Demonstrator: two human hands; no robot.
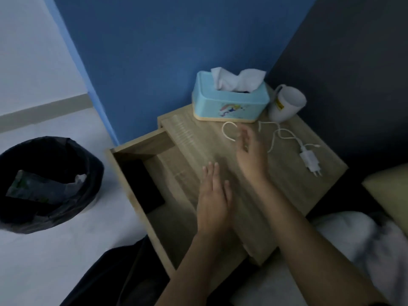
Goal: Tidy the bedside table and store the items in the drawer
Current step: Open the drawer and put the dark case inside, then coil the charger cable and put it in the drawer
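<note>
Drawer (pixel 141 149) open, dark object (pixel 143 184) inside

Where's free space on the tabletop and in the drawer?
Bare: the tabletop front, from the charger toward the near edge, and the drawer floor right of a dark item. Crowded: the back, with tissue box, mug, and cable just in front. Both hands, left and right, are empty.

the wooden bench (pixel 287 173) carries a blue tissue box (pixel 230 102) at the back, a white mug (pixel 287 104) just beside it, a white charger (pixel 310 159) with its cable, and a small white loop (pixel 228 131).
</note>
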